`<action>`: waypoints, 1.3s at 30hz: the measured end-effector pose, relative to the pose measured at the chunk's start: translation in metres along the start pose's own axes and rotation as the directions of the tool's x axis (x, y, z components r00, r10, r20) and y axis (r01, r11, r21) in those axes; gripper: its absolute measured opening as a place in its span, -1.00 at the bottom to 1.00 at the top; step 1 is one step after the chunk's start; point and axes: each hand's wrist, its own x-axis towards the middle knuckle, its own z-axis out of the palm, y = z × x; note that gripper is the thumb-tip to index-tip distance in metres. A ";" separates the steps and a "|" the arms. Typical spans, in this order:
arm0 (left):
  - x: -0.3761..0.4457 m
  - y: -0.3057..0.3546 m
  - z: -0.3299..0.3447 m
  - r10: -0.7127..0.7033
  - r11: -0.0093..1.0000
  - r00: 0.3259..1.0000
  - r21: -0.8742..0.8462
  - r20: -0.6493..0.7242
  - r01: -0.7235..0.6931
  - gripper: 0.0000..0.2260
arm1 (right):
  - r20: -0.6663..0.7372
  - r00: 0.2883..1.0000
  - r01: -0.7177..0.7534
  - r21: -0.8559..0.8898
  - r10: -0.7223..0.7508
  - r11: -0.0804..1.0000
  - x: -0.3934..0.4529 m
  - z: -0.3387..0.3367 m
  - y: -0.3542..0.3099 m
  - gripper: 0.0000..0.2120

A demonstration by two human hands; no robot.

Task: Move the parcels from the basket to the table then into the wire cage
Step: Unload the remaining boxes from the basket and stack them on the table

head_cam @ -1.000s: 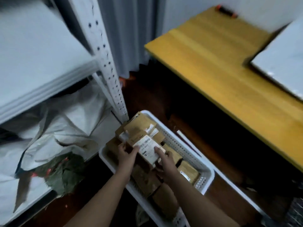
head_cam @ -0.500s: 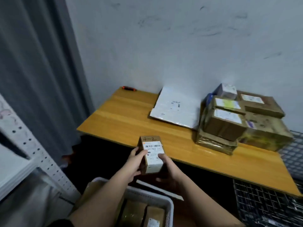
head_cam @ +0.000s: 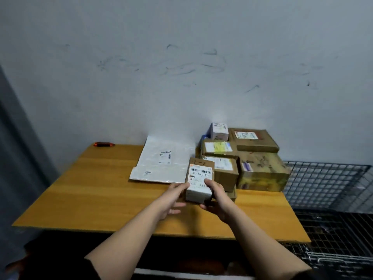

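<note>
Wooden and orange-toned, the tabletop (head_cam: pixel 96 190) runs across the middle of the view, its near edge just above a dark gap where a pale strip (head_cam: pixel 181 274) shows at the bottom; it may be the rim of the basket, but too little is visible to say. Both bare forearms reach forward over that edge. The left hand (head_cam: pixel 174 196) and the right hand (head_cam: pixel 217 196) hold a small brown parcel (head_cam: pixel 199 178) between them, each grip curled round one side of it, thumbs lying on its white barcode label. The parcel is tilted up toward the camera, over the tabletop, just in front of the stacked boxes. Behind and right of it stands a pile of cardboard parcels (head_cam: pixel 260 168), several with labels, topped by a small white box (head_cam: pixel 219 130). Left of the pile a flat white mailer bag (head_cam: pixel 161 160) lies on the wood. At the far left corner rests a small orange-and-black object (head_cam: pixel 104 144). To the right, beside and below the tabletop, is the wire cage (head_cam: pixel 327 184). A scuffed pale wall (head_cam: pixel 181 67) closes the background.
</note>
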 end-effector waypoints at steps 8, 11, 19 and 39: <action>0.086 0.089 0.065 0.076 0.996 0.996 0.058 -0.049 -0.073 -0.63 | -0.012 0.992 0.125 -0.185 -0.129 0.975 0.080 -0.060 -0.088 -0.40; 0.115 0.116 0.081 0.070 0.995 0.994 0.077 -0.082 -0.064 -0.74 | -0.071 0.987 0.116 -0.287 -0.142 0.951 0.121 -0.068 -0.113 -0.06; 0.191 0.157 0.090 0.036 0.996 0.989 0.084 -0.147 -0.023 -0.78 | -0.096 0.992 0.028 -0.423 -0.076 0.906 0.281 -0.084 -0.119 0.07; 0.229 0.167 0.081 0.063 0.990 0.977 0.140 -0.201 -0.035 -0.81 | -0.223 0.959 0.029 -0.535 -0.175 0.844 0.247 -0.062 -0.165 -0.09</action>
